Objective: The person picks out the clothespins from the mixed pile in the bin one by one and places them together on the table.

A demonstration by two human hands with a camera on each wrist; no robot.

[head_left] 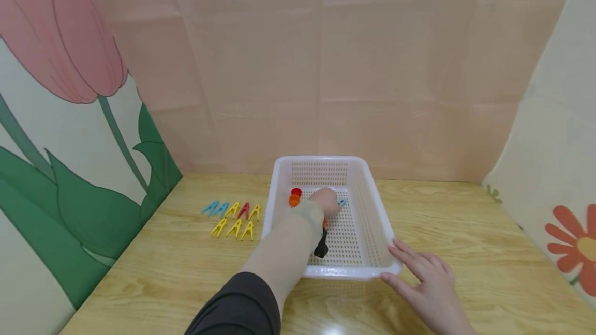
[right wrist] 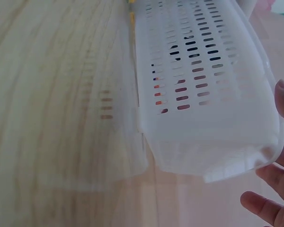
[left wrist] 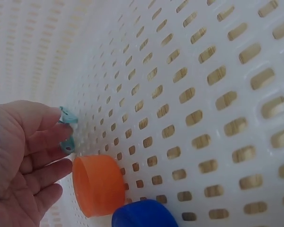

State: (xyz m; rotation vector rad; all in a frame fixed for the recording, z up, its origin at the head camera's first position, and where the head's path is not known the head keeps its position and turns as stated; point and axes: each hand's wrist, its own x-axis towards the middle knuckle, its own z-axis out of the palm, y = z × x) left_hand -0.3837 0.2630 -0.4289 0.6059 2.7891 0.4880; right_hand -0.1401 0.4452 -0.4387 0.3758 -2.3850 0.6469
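Observation:
A white perforated plastic basket [head_left: 326, 272] stands on the wooden table. My left hand [head_left: 327, 201] reaches down inside it. In the left wrist view, the thumb and index finger of this hand [left wrist: 28, 161] pinch a light blue clothespin [left wrist: 67, 116], partly hidden by the fingertips. An orange bottle cap [left wrist: 99, 185] and a blue rounded piece [left wrist: 144, 215] lie near the fingers. My right hand [head_left: 430, 288] grips the basket's near right corner, thumb and fingers on different sides of it. In the right wrist view, the fingers [right wrist: 274, 182] show at the rim.
Left of the basket, light blue, yellow and red clothespins [head_left: 236, 227] lie in two rows on the table [head_left: 177, 268]. Inside the basket are a red cap [head_left: 296, 192] and a black object [head_left: 321, 246], partly behind the forearm. A pinkish sheet [head_left: 321, 66] hangs behind.

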